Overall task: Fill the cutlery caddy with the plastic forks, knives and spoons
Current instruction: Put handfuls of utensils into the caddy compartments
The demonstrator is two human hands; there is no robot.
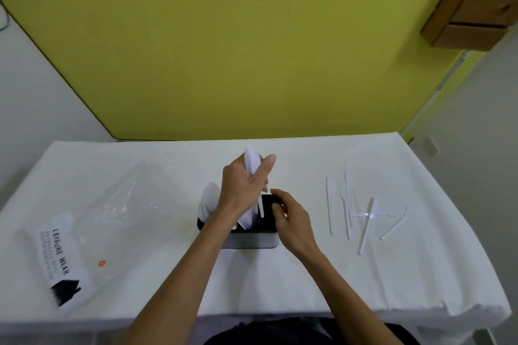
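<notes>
1. A cutlery caddy (252, 242) stood at the centre of the frame on a table covered with a white cloth (350, 283). Its outer wall was seen as grey and its inside as black.
2. At the left end of the caddy, white plastic spoons (210, 195) stood upright, bowls up, above the rim.
3. A bundle of white plastic cutlery (251, 159) was gripped by the left hand (242, 187) just above the caddy, with fingers and thumb wrapped round it. The upper ends stuck out above the fist, and the lower ends reached down into the middle part of the caddy. The kind of piece in the bundle could not be made out.
4. The right hand (293, 223) was held at the right end of the caddy, fingers curled towards the black rim. Whether the rim was gripped or only touched could not be told.
5. To the right of centre, well apart from the caddy, loose pieces of white plastic cutlery (365, 225) lay scattered on the cloth, some crossed over one another.
6. At the left of the frame a clear plastic bag (126, 199) lay flat on the cloth, with a label (60, 255) printed "LEISURE WEAR" at its near end. Its contents could not be identified.
7. A yellow-green wall (252, 36) filled the upper half of the frame.
</notes>
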